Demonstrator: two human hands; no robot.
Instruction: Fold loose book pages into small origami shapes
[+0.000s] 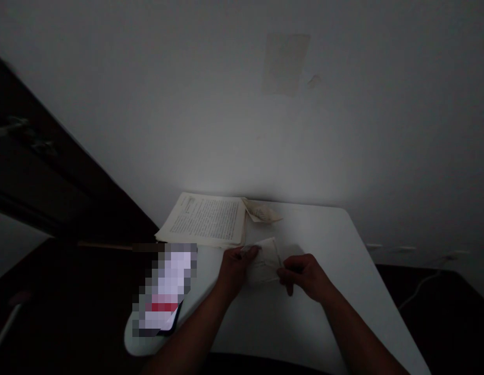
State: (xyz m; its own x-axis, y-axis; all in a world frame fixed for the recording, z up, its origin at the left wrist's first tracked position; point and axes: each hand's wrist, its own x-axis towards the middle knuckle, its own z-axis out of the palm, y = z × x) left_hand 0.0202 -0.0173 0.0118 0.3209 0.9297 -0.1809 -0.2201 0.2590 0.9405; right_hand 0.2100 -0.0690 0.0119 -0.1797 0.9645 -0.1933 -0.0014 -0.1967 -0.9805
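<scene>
A small piece of pale paper (264, 264), which looks folded, is held above the white table. My left hand (236, 268) grips its left side, with the thumb lying on top of the paper. At its right edge, the fingers of my right hand (302, 273) are pinched on the paper's lower corner. Just beyond lies a folded paper piece (262, 212) with printing on it, standing partly open. To its left rests a stack of printed pages (208, 221). The room is dim, so fine folds in the held paper are hard to make out.
The white table (320, 229) stands against a grey-white wall (210, 114). A phone (169, 289) with a lit, blurred screen lies at the table's left edge. A dark door (42, 156) is on the left. A cable (419, 286) runs along the wall at right.
</scene>
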